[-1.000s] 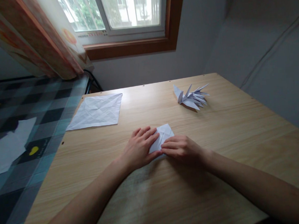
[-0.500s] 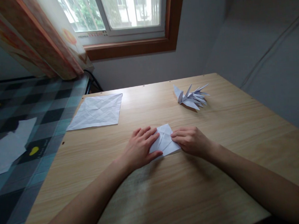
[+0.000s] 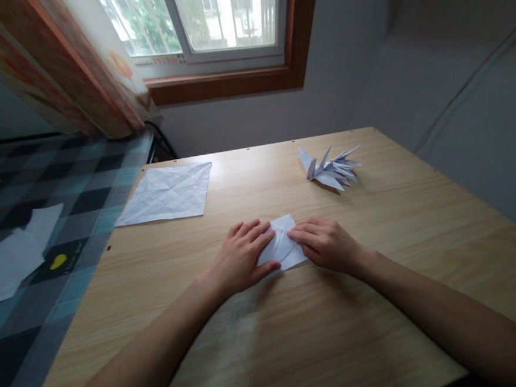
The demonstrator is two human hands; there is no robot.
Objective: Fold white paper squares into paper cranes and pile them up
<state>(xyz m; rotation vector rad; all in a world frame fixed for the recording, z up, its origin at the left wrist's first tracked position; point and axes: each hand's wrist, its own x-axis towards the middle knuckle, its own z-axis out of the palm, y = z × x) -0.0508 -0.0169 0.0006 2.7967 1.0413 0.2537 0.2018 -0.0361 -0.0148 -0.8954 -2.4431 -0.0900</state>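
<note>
A small folded sheet of white paper [image 3: 283, 246] lies on the wooden table between my two hands, with crease lines across its top. My left hand [image 3: 247, 254] rests flat over the paper's left part, fingers spread and thumb on its near edge. From the other side, my right hand [image 3: 330, 244] has its fingers pressed together on the right part of the sheet, the fingertips near its middle. The right corner of the paper is hidden under that hand.
A larger creased white sheet [image 3: 167, 192] lies at the table's far left. Pointed folded paper pieces [image 3: 333, 169] stand joined in a cluster toward the back right. Left of the table [image 3: 234, 360], more white paper [image 3: 17, 257] lies on a checked cloth [image 3: 13, 358]. A window is behind.
My right hand has slid slightly left across the folded paper, its fingertips closer to the middle. The left hand stays in place.
</note>
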